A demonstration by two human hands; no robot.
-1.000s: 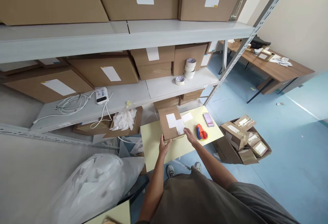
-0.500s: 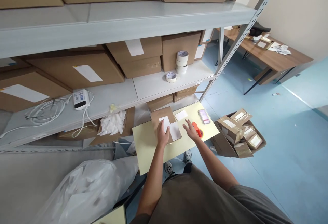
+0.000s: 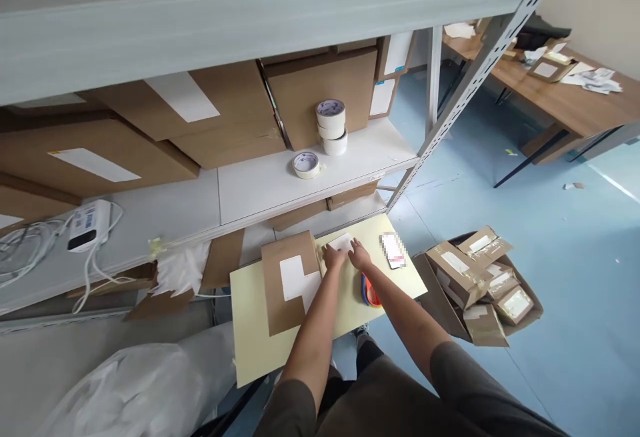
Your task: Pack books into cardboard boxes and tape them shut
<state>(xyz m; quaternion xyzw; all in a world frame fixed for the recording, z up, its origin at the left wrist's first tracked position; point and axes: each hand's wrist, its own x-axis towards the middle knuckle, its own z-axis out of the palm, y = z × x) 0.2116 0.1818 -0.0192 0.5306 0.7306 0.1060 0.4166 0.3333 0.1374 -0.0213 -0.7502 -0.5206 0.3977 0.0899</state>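
A white paper slip (image 3: 341, 242) lies near the back edge of the pale yellow tabletop (image 3: 253, 350). At its left end the fingers of my left hand (image 3: 333, 257) are closed on the paper. My right hand (image 3: 359, 255) pinches the opposite end, close beside the left. Left of my hands is a brown cardboard box (image 3: 277, 313) with white labels (image 3: 295, 280) on top, partly behind my left forearm. A red and blue tape dispenser (image 3: 369, 290) sits by my right forearm, which partly hides it. Farther right is a blurred-out, phone-sized item (image 3: 393, 250).
Tape rolls (image 3: 331, 127) are stacked on the grey shelf (image 3: 260, 193) ahead, with cartons behind. An open carton (image 3: 445, 303) full of small boxes stands on the floor at right. Left are a white power strip (image 3: 89, 225) and a large plastic bag (image 3: 135, 390).
My left hand has left the labelled box and moved to the paper slip. My right hand has joined it from the right. The view has shifted, and the box appears farther left.
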